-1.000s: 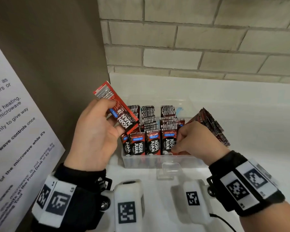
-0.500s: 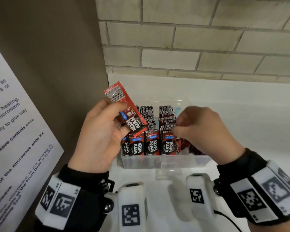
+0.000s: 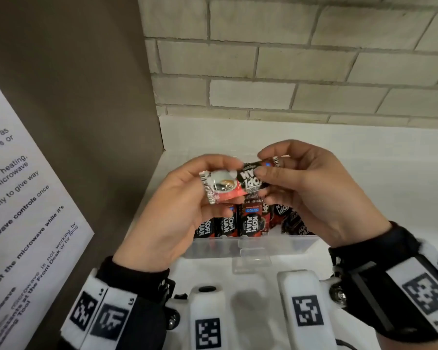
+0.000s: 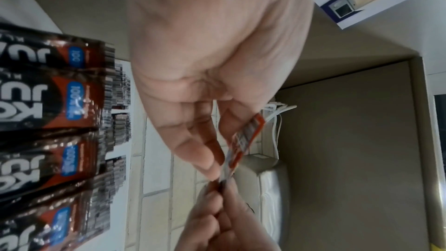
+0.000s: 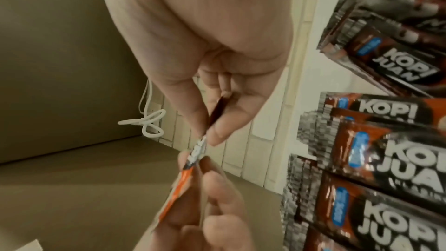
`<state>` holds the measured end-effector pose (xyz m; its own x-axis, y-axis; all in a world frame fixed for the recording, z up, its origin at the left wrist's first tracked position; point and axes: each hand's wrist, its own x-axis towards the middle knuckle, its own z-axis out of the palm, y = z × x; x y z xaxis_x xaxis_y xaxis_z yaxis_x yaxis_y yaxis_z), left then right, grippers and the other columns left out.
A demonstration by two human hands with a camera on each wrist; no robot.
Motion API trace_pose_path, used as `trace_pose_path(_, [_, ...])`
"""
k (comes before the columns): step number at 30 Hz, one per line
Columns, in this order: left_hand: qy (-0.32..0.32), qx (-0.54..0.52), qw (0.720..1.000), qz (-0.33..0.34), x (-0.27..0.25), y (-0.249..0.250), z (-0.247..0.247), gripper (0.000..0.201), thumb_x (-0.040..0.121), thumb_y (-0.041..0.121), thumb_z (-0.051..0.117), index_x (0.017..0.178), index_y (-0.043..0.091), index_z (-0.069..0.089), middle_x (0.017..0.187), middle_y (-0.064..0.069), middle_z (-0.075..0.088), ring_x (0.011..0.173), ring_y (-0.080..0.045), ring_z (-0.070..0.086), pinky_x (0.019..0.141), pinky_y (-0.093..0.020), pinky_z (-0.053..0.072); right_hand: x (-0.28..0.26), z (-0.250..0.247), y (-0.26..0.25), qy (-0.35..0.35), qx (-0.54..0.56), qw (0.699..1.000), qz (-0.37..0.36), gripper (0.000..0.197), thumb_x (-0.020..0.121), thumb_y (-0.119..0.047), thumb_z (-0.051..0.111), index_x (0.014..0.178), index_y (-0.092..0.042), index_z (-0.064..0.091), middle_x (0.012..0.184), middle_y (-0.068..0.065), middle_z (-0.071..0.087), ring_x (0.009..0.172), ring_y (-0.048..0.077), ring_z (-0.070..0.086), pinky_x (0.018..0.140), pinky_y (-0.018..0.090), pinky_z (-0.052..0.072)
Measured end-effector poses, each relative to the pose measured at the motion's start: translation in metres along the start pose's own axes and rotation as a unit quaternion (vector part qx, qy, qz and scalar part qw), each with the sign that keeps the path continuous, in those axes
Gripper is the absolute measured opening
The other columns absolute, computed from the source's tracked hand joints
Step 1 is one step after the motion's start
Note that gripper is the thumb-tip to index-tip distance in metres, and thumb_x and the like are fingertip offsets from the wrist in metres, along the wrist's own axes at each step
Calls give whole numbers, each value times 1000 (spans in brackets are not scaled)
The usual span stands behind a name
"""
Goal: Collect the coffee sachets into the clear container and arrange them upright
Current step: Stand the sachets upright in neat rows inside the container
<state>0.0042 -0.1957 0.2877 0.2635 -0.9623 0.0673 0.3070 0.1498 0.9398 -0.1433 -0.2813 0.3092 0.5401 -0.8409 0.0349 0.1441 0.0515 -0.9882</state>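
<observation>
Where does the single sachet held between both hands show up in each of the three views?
Head: the held sachet lies crosswise at centre, above the clear container.
Left wrist: edge-on, lower centre, below the left hand.
Right wrist: edge-on, centre, below the right hand.
Shared landmark: upright sachets.

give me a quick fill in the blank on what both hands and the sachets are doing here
1. The loose sachet is held above the clear container by ____ hands.
2. The left hand pinches the end printed with a coffee ____.
3. The right hand grips the end nearer the ____ wall.
4. The front-row sachets stand ____ in the container.

Missing words: both; cup; brick; upright
</observation>
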Motion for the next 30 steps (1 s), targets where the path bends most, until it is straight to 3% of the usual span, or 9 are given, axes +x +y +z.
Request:
trace_pose_path(3, [24, -59, 998, -12, 1, 2, 0, 27, 84, 21, 55, 103, 7, 67, 85, -12, 71, 64, -20, 67, 53, -24, 55, 1, -7, 0, 46, 4, 998, -37, 22, 67, 2, 73, 82, -7, 59, 57, 2, 63, 50, 16, 62, 46, 22, 53])
trace_pose_path(7, [102, -25, 993, 52, 2, -3, 4, 23, 63, 14, 69, 86, 10, 66, 69, -1, 69, 61, -11, 66, 57, -18, 55, -3, -12, 2, 42, -46, 998, -33, 25, 55, -9, 76, 75, -7, 61, 56, 4, 64, 55, 19, 66, 48, 24, 54])
trace_pose_path(11, [144, -12, 986, 83, 5, -6, 1, 21, 62, 10, 69, 82, 12, 63, 63, 1, 65, 58, -10, 64, 56, -18, 55, -8, -15, 4, 3, -49, 999, -10, 25, 56, -3, 73, 80, -7, 67, 63, 9, 66, 58, 18, 68, 55, 24, 57])
trace_pose_path(14, [120, -2, 991, 67, 4, -5, -2, 16, 69, 2, 69, 79, 10, 59, 61, -1, 64, 56, -11, 65, 53, -17, 54, -6, -19, 2, 45, -40, 998, -24, 22, 63, 6, 72, 82, -3, 67, 61, 11, 65, 56, 18, 68, 51, 22, 56])
trace_pose_path(17, [42, 77, 996, 22, 2, -5, -6, 21, 70, -5, 71, 81, 10, 60, 63, -4, 65, 56, -12, 64, 53, -19, 55, -1, -20, -2, 96, -47, 991, -80, 19, 69, 9, 72, 80, -5, 65, 59, 4, 67, 53, 14, 65, 49, 22, 52])
trace_pose_path(21, [-36, 172, 985, -3, -2, -6, -4, 27, 68, -2, 77, 88, 11, 66, 69, -5, 66, 60, -11, 61, 55, -20, 53, 0, -9, -11, 69, -29, 987, -139, 16, 73, 2, 73, 83, -11, 68, 67, 2, 69, 61, 13, 64, 54, 22, 49])
trace_pose_path(23, [-21, 171, 985, 17, -3, -8, 0, 24, 64, 2, 78, 81, 9, 62, 64, -5, 66, 58, -12, 63, 51, -20, 50, -1, 0, -10, 26, -9, 992, -123, 21, 67, -6, 74, 86, -11, 67, 68, 5, 67, 61, 14, 64, 55, 24, 52])
trace_pose_path(26, [3, 162, 986, 31, -2, -8, 2, 29, 55, 14, 77, 78, 10, 60, 60, -1, 65, 58, -13, 62, 48, -19, 48, -2, 7, -4, -13, -37, 995, -89, 16, 63, -8, 74, 76, -11, 64, 62, 3, 64, 57, 14, 63, 55, 26, 55])
trace_pose_path(30, [65, 166, 983, 47, 1, -3, -8, 43, 56, 24, 76, 96, 16, 63, 71, 5, 67, 67, -7, 61, 55, -19, 49, 4, -5, 2, 57, -69, 992, -86, 16, 73, 7, 71, 75, -3, 59, 72, 10, 61, 61, 21, 65, 57, 26, 58])
